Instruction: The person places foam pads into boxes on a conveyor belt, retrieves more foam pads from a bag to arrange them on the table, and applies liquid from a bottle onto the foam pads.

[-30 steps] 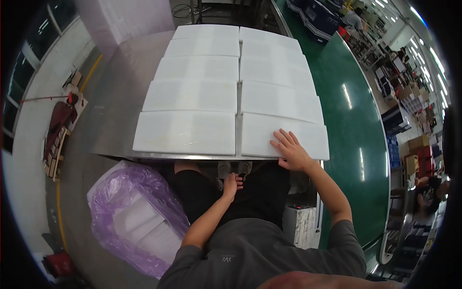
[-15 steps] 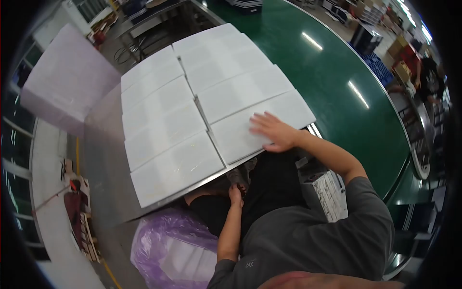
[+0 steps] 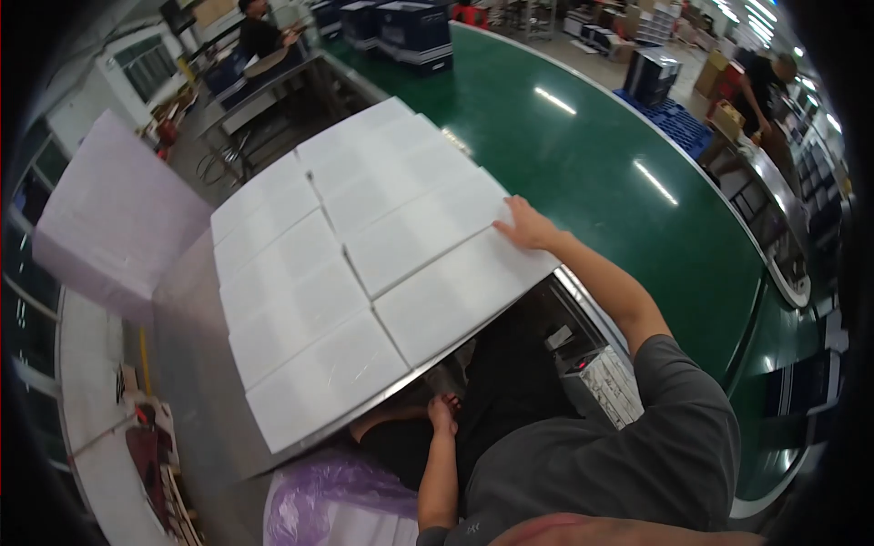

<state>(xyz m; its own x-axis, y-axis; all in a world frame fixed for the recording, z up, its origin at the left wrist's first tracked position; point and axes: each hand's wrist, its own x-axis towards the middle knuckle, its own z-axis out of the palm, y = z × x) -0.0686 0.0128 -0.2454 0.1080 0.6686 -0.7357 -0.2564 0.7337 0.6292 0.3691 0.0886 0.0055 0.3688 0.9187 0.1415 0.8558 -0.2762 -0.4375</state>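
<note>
Flat white rectangular pieces (image 3: 410, 237) lie in two columns on the metal table (image 3: 196, 364), their edges close together. I cannot tell whether they are sheets or thin boxes. My right hand (image 3: 528, 225) rests at the outer right edge of the right column, by the seam between the two nearest pieces. Its thumb lies on the white top and its fingers are apart, reaching the edge. Down by my lap, under the table's front edge, my left hand (image 3: 442, 416) is curled close to a bare foot; what it holds, if anything, is hard to make out.
A green curved tabletop (image 3: 601, 209) runs along the right, with dark blue boxes (image 3: 414, 36) at its far end. A pink-white foam block (image 3: 118, 209) stands left. Purple plastic wrap (image 3: 328, 496) lies below. Two people are in the background, one left (image 3: 259, 36), one right (image 3: 763, 96).
My right hand has moved from the top of the near right piece to its outer edge. The right-column pieces now sit more evenly. The camera view has shifted upward.
</note>
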